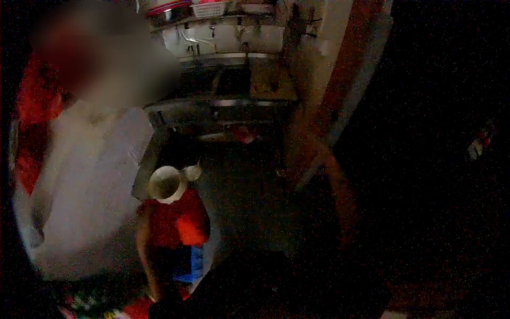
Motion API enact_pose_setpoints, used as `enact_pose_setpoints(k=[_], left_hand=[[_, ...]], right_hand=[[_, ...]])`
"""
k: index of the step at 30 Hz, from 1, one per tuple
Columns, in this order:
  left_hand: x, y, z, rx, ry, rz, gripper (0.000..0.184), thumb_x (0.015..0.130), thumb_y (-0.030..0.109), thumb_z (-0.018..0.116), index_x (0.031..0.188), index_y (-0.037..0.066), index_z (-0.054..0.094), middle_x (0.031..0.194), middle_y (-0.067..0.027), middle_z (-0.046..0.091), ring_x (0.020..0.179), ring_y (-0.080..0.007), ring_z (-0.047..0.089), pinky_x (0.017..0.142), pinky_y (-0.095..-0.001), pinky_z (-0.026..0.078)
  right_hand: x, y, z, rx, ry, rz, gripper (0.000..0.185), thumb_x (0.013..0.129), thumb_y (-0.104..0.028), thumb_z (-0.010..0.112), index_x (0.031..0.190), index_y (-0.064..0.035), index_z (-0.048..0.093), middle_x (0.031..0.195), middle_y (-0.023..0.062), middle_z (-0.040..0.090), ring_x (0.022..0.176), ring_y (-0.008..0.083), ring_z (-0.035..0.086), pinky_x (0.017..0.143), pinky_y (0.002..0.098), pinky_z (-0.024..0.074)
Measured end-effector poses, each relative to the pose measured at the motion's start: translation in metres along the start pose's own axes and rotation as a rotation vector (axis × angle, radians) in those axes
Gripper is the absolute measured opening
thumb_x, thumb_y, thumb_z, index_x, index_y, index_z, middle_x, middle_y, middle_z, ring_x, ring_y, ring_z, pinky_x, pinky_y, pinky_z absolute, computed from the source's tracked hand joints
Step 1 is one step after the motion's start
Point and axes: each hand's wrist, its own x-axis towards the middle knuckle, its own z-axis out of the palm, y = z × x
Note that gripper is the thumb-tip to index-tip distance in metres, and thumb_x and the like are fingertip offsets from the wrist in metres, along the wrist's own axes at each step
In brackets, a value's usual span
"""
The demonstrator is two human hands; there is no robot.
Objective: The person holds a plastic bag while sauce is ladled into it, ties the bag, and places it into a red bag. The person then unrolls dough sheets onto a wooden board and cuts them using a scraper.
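Observation:
The picture is very dark and grainy. My left hand [143, 206] is at the lower left edge of a round white container [167, 184], with the bare forearm rising from below. Its fingers are lost in shadow, so I cannot tell if they grip the container. The container's open mouth faces up, and a smaller white cup-like thing [193, 171] is at its right. Red items [178, 223] show just below. On the right, my right arm stretches up and forward; my right hand [314, 142] is near a wooden door edge, its fingers too dim to make out.
A person's white garment [95, 186] fills the left, under a blurred patch. Ahead is a counter with a metal edge [228, 103], below a shelf holding a white basket [210, 9]. A brown door post [361, 48] stands at the right. Something blue [196, 263] shows low down.

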Motion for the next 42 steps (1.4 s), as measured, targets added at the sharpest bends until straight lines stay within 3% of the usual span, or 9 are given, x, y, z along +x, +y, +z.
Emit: enact_pose_setpoints(k=[10, 18, 29, 31, 33, 36, 39, 41, 42], left_hand=[[0.199, 0.048, 0.13, -0.056, 0.156, -0.088, 0.021, 0.088, 0.019, 0.048, 0.101, 0.003, 0.053, 0.091, -0.0077, 0.058, 0.083, -0.0179, 0.056, 0.072, -0.0291, 0.047], [0.314, 0.171, 0.186, 0.035, -0.051, 0.011, 0.02, 0.089, 0.019, 0.046, 0.099, 0.003, 0.053, 0.088, -0.0074, 0.058, 0.08, -0.0173, 0.056, 0.07, -0.0278, 0.047], [0.5, 0.315, 0.553, -0.004, -0.708, 0.179, 0.02, 0.09, 0.018, 0.043, 0.095, 0.002, 0.054, 0.085, -0.0069, 0.058, 0.076, -0.0163, 0.056, 0.067, -0.026, 0.047], [0.528, 0.325, 0.631, -0.175, -0.809, 0.159, 0.016, 0.09, 0.014, 0.043, 0.085, 0.003, 0.052, 0.078, -0.0029, 0.056, 0.068, -0.0115, 0.053, 0.062, -0.0225, 0.045], [0.579, 0.332, 0.694, 0.058, -0.539, 0.437, 0.016, 0.09, 0.011, 0.042, 0.078, 0.004, 0.052, 0.073, -0.0018, 0.054, 0.065, -0.0107, 0.051, 0.059, -0.0232, 0.044], [0.663, 0.336, 0.758, -0.06, -1.053, 0.312, 0.013, 0.088, 0.015, 0.047, 0.084, 0.006, 0.055, 0.08, -0.0027, 0.059, 0.071, -0.0123, 0.058, 0.065, -0.0263, 0.049], [0.697, 0.332, 0.82, -0.126, -1.022, 0.347, 0.015, 0.087, 0.014, 0.047, 0.086, 0.002, 0.055, 0.082, -0.0071, 0.061, 0.073, -0.019, 0.06, 0.069, -0.0319, 0.049], [0.706, 0.335, 0.857, -0.184, -1.204, 0.161, 0.015, 0.086, 0.014, 0.048, 0.09, 0.001, 0.055, 0.088, -0.0091, 0.061, 0.078, -0.0209, 0.06, 0.073, -0.0335, 0.049], [0.718, 0.323, 0.877, -0.259, -0.971, 0.233, 0.017, 0.085, 0.014, 0.048, 0.095, 0.001, 0.054, 0.093, -0.0101, 0.06, 0.083, -0.0212, 0.059, 0.075, -0.0339, 0.049]], right_hand=[[0.352, 0.064, -0.01, 0.125, 0.41, 0.084, 0.032, 0.086, -0.022, 0.053, 0.113, -0.0062, 0.047, 0.091, 0.013, 0.059, 0.066, 0.022, 0.058, 0.058, 0.0307, 0.0479], [0.397, 0.094, 0.007, 0.278, 0.637, 0.185, 0.028, 0.087, -0.02, 0.051, 0.112, -0.0066, 0.047, 0.085, 0.0116, 0.061, 0.06, 0.0192, 0.058, 0.054, 0.0287, 0.0481], [0.387, 0.122, 0.279, 0.737, -0.466, 0.436, 0.022, 0.088, -0.015, 0.051, 0.107, -0.0043, 0.051, 0.081, 0.0098, 0.063, 0.063, 0.0144, 0.061, 0.055, 0.0247, 0.0496], [0.404, 0.133, 0.3, 0.791, -0.509, 0.48, 0.022, 0.088, -0.017, 0.051, 0.106, -0.0043, 0.053, 0.082, 0.0096, 0.063, 0.063, 0.0141, 0.061, 0.056, 0.0242, 0.0491], [0.433, 0.132, 0.306, 0.76, -0.515, 0.5, 0.021, 0.088, -0.017, 0.053, 0.104, -0.0029, 0.055, 0.081, 0.0069, 0.063, 0.064, 0.0119, 0.059, 0.059, 0.0229, 0.0474], [0.473, 0.138, 0.304, 0.795, -0.437, 0.479, 0.019, 0.088, -0.014, 0.052, 0.101, -0.0003, 0.055, 0.083, 0.0068, 0.06, 0.071, 0.0114, 0.057, 0.063, 0.0232, 0.0462], [0.507, 0.144, 0.3, 0.769, -0.319, 0.394, 0.019, 0.088, -0.014, 0.052, 0.1, 0.0006, 0.055, 0.083, 0.0065, 0.06, 0.075, 0.0122, 0.058, 0.065, 0.0235, 0.0466], [0.523, 0.147, 0.302, 0.792, -0.3, 0.412, 0.018, 0.088, -0.012, 0.052, 0.1, 0.0014, 0.055, 0.083, 0.0065, 0.06, 0.076, 0.0113, 0.057, 0.066, 0.0229, 0.0461], [0.527, 0.147, 0.304, 0.796, -0.283, 0.418, 0.017, 0.088, -0.01, 0.052, 0.1, 0.0014, 0.056, 0.081, 0.0062, 0.06, 0.073, 0.0106, 0.055, 0.066, 0.0225, 0.0456]])
